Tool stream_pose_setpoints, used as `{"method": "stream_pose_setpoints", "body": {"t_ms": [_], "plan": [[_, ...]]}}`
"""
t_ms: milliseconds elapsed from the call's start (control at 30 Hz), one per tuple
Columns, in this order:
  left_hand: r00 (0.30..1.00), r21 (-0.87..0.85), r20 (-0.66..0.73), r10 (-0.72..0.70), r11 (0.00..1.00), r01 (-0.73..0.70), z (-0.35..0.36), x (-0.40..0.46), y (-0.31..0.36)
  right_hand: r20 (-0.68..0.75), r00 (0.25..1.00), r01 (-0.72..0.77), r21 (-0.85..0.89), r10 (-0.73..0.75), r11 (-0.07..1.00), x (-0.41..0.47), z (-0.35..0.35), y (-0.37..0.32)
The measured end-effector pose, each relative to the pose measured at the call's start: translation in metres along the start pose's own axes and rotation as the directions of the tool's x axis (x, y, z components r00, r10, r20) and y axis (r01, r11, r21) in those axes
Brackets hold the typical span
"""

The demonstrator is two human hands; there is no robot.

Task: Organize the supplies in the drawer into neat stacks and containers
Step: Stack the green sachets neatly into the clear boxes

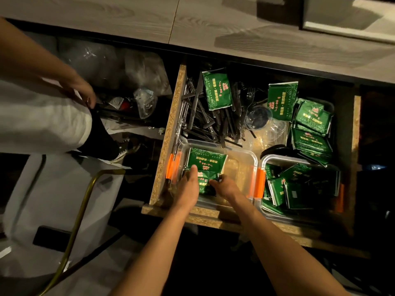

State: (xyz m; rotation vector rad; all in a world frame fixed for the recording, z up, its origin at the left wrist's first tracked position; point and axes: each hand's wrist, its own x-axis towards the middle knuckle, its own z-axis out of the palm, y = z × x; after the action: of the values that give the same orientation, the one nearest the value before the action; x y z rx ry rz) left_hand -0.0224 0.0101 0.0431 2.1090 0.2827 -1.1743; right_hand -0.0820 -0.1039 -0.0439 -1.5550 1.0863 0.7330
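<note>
The open drawer holds green packets, black plastic cutlery and clear tubs. Both my hands are inside the clear container with orange clips at the drawer's front left. My left hand and my right hand hold a small stack of green packets from either side. Another green packet lies flat behind them in the same container. A second clear container at the front right is full of loosely piled green packets. More packets lie heaped at the right, and one rests on the cutlery.
Small clear cups and lids sit mid-drawer. Another person in white stands at the left beside a cluttered open compartment. A chair with a brass frame is at the lower left. The grey countertop runs across the top.
</note>
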Motion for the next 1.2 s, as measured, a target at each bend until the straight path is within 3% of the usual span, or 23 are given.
{"method": "stream_pose_setpoints", "body": {"t_ms": [67, 167, 233, 367, 433, 667, 800, 900, 1033, 1200], "plan": [[0.999, 0.018, 0.014, 0.032, 0.999, -0.032, -0.001, 0.002, 0.005, 0.023, 0.998, -0.064, 0.045, 0.063, 0.997, 0.003, -0.004, -0.001], [0.999, 0.075, -0.012, 0.031, 0.997, -0.030, -0.005, 0.004, 0.015, 0.007, 0.991, -0.132, -0.082, 0.133, 0.988, 0.004, -0.008, -0.003], [1.000, 0.114, 0.023, 0.016, 0.993, -0.018, -0.005, 0.006, 0.015, -0.035, 0.996, -0.079, -0.076, 0.076, 0.994, 0.001, -0.009, -0.002], [0.998, 0.143, 0.043, -0.037, 0.989, 0.030, -0.007, 0.008, 0.017, -0.250, 0.964, 0.140, 0.197, -0.088, 0.970, -0.006, -0.011, -0.008], [0.998, 0.173, 0.041, -0.047, 0.984, 0.040, -0.007, 0.009, 0.017, -0.252, 0.962, 0.175, 0.290, -0.102, 0.941, -0.004, -0.010, -0.017], [0.999, 0.098, -0.003, 0.033, 0.995, -0.033, -0.005, 0.002, 0.009, -0.373, 0.925, 0.215, 0.351, -0.074, 0.912, 0.001, -0.015, -0.028], [0.984, 0.016, -0.033, 0.176, 0.984, -0.175, -0.007, -0.003, 0.005, -0.458, 0.864, 0.318, 0.176, -0.208, 0.932, -0.010, -0.014, -0.028], [0.966, 0.024, -0.068, 0.248, 0.969, -0.247, -0.009, -0.002, 0.007, -0.426, 0.887, 0.296, 0.230, -0.178, 0.927, -0.013, -0.012, -0.026], [0.977, 0.133, -0.015, 0.210, 0.969, -0.207, -0.003, 0.003, 0.008, -0.349, 0.932, 0.199, 0.281, -0.093, 0.939, 0.003, -0.014, -0.030], [0.954, 0.183, -0.139, 0.266, 0.954, -0.239, 0.008, 0.007, -0.007, -0.327, 0.941, 0.196, 0.303, -0.091, 0.933, 0.007, -0.012, -0.032]]}}
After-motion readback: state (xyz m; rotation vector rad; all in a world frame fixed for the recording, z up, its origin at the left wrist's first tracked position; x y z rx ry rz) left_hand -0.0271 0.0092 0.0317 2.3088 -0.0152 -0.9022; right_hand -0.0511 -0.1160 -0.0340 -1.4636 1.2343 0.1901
